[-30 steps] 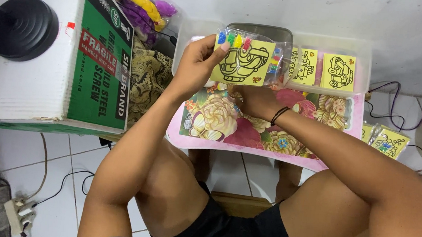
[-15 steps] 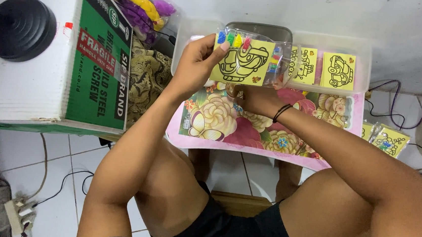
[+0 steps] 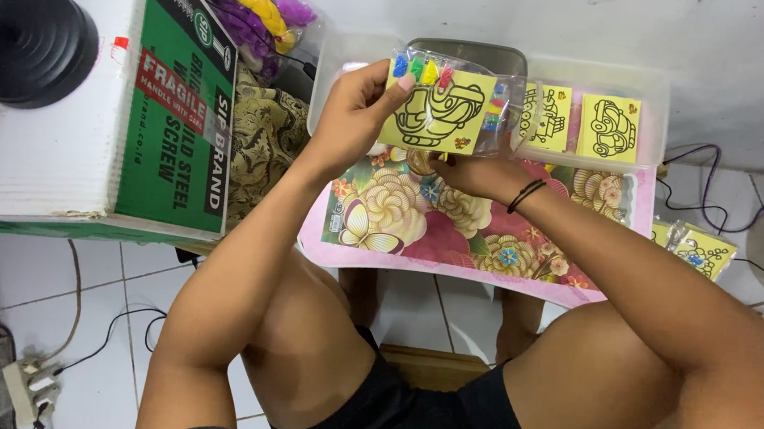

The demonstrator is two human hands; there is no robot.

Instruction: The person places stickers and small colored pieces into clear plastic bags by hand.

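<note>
The left hand (image 3: 353,114) pinches the upper left corner of a yellow picture card (image 3: 434,111) sealed in a clear sleeve, thumb on the front beside a row of small coloured sachets (image 3: 423,69). The right hand (image 3: 475,172) grips the card's lower edge from beneath, a dark band on its wrist; its fingers are mostly behind the card, so how tightly they close cannot be told. The card is held up just above a clear plastic tub (image 3: 651,90), in which two more yellow cards (image 3: 609,127) stand. Under the hands lies a pink flowered surface (image 3: 418,217).

The sleeve looks slippery, and with only a corner and an edge held it could slide out and fall into the tub or onto the tiled floor; a hard pinch might crease the card.

To the left sits a large cardboard box (image 3: 92,131) with a black round base (image 3: 31,47) on top, and a bag of purple and yellow toys (image 3: 253,8) behind it. More packets (image 3: 702,250) at the right are cut off, and the grey thing behind the held card is mostly hidden.
</note>
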